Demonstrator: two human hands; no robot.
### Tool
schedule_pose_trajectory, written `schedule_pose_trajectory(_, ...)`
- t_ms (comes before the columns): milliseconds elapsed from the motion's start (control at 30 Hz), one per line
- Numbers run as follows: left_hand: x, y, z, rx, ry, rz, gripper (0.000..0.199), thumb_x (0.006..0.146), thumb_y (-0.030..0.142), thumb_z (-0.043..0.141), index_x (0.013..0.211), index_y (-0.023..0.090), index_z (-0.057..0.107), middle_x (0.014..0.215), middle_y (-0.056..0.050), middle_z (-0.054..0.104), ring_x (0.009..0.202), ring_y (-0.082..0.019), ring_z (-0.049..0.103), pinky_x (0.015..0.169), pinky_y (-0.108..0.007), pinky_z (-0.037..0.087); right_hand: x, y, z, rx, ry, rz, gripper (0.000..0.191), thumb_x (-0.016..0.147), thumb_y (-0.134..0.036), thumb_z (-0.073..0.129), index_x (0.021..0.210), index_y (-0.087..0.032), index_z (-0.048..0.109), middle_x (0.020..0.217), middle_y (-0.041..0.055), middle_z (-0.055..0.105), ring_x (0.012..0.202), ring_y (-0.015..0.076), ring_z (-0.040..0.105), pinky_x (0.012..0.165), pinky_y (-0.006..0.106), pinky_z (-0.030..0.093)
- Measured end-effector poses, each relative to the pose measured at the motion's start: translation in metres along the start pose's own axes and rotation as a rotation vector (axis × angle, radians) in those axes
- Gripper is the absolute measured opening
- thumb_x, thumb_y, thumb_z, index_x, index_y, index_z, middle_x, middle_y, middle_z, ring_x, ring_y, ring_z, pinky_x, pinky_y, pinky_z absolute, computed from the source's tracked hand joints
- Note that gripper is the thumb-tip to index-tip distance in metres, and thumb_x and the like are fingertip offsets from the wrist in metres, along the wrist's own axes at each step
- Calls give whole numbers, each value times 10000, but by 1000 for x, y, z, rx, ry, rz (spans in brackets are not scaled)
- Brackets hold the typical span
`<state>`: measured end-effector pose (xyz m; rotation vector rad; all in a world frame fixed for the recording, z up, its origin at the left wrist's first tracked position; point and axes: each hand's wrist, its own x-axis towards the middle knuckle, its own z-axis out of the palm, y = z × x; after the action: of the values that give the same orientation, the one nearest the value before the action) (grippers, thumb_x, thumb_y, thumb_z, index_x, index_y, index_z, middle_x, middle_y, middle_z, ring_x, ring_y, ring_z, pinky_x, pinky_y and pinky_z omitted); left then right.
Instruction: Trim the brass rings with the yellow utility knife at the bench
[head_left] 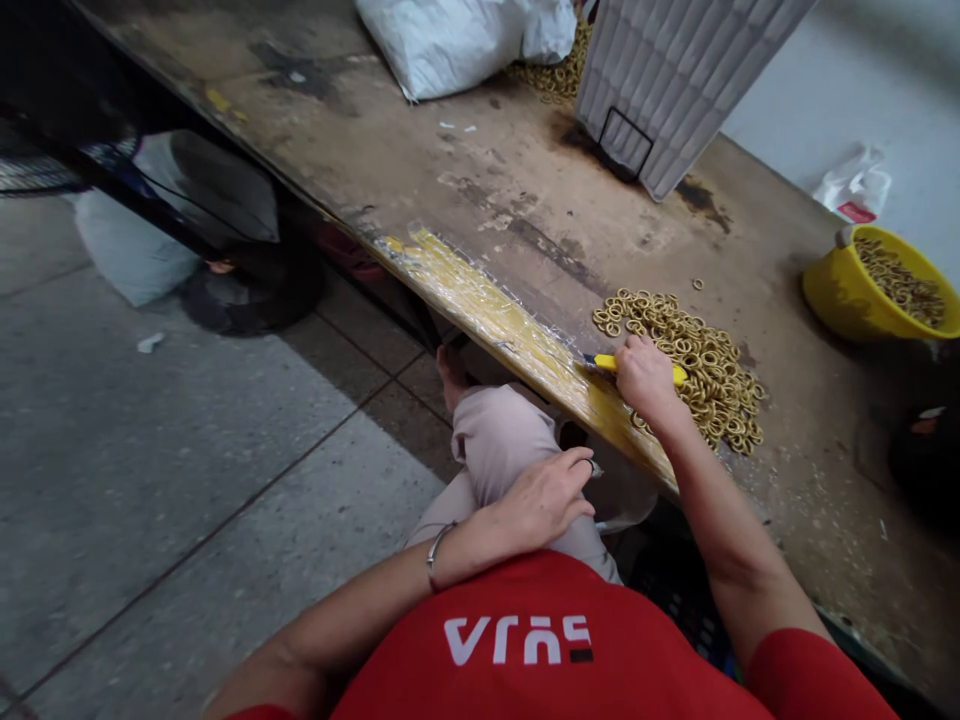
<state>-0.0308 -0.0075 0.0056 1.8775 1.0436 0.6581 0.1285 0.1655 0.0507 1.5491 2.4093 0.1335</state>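
My right hand [646,378] is closed round a yellow cutter [604,363], whose dark tip points left over the tape-covered table edge [502,310]. Beside and behind that hand lies a heap of brass-coloured rings [709,375], and one loose ring [697,284] sits apart from it. Over my lap, near the light trousers [499,430], my left hand [546,498] rests with its fingers apart. A small dark and shiny thing shows at its fingertips; I cannot make out whether the fingers touch it.
At the right stands a yellow bucket [847,300] of rings. A grey ribbed container [660,90] and a white sack [457,45] are at the back of the table [420,150]. A fan stand [251,290] is on the floor at the left.
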Motion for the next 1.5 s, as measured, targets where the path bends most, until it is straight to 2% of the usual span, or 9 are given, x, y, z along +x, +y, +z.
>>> schedule_pose_trajectory(233, 4, -9, -20, -360, 179, -170, 76, 851, 216, 679, 906, 165, 664, 944, -68, 718, 750, -170, 632, 711, -294, 511, 3, 4, -1, 136, 29, -4, 244, 874, -157, 546, 1041, -106, 717, 1037, 180, 726, 964, 276, 638, 751, 326, 423)
schedule_pose_trajectory(367, 9, -9, -32, -751, 363, -301, 206, 831, 290, 695, 966, 139, 657, 878, -68, 742, 606, -114, 596, 538, -220, 453, -5, -7, -5, 726, 137, -48, 223, 831, -206, 565, 985, -166, 721, 925, 74, 732, 815, 199, 637, 715, 287, 436)
schedule_pose_trajectory(533, 11, -4, -49, -1002, 539, -287, 307, 800, 364, 750, 954, 128, 629, 930, -103, 774, 543, -83, 586, 459, -191, 421, -30, -42, -12, 1544, -48, -37, 239, 732, -391, 725, 840, -182, 686, 671, -29, 629, 525, 93, 478, 551, 238, 395)
schedule_pose_trajectory(633, 10, -2, -53, -1071, 567, -249, 337, 766, 362, 792, 969, 137, 644, 883, -72, 772, 534, -82, 591, 444, -182, 411, -45, -62, -9, 1718, -107, 6, 284, 723, -429, 773, 829, -182, 683, 614, -39, 607, 478, 72, 405, 485, 223, 325)
schedule_pose_trajectory(800, 5, -5, -50, -1118, 523, -273, 297, 752, 376, 813, 853, 129, 683, 719, -32, 725, 514, -79, 571, 461, -183, 423, -56, -74, 4, 1843, -181, 35, 334, 731, -454, 808, 864, -179, 672, 615, -32, 615, 492, 78, 441, 484, 215, 317)
schedule_pose_trajectory(967, 0, -9, -48, -1109, 447, -274, 267, 767, 370, 796, 810, 114, 733, 620, -25, 672, 521, -85, 561, 495, -190, 436, -64, -71, 3, 1709, -189, -53, 321, 831, -511, 706, 851, -195, 656, 608, -38, 567, 497, 101, 438, 493, 234, 334)
schedule_pose_trajectory(1167, -2, -3, -51, -994, 519, -299, 274, 761, 371, 800, 730, 126, 682, 557, 12, 606, 498, -81, 526, 486, -202, 408, -83, -68, -13, 855, 227, -200, 180, 931, -204, 515, 921, -197, 695, 896, 77, 671, 821, 206, 619, 744, 305, 444)
schedule_pose_trajectory(1267, -3, 1, -51, -937, 539, -306, 284, 786, 385, 778, 718, 137, 657, 540, 20, 592, 488, -84, 518, 483, -208, 408, -89, -69, -13, 567, 221, -185, 223, 882, -112, 518, 983, -201, 695, 912, 81, 681, 810, 209, 612, 705, 292, 409)
schedule_pose_trajectory(1500, -5, 4, -54, -775, 535, -306, 217, 818, 325, 731, 719, 146, 659, 541, 16, 610, 487, -96, 544, 493, -215, 426, -89, -75, -10, 398, 203, -172, 183, 931, -129, 513, 974, -181, 683, 889, 87, 699, 797, 204, 620, 667, 288, 356)
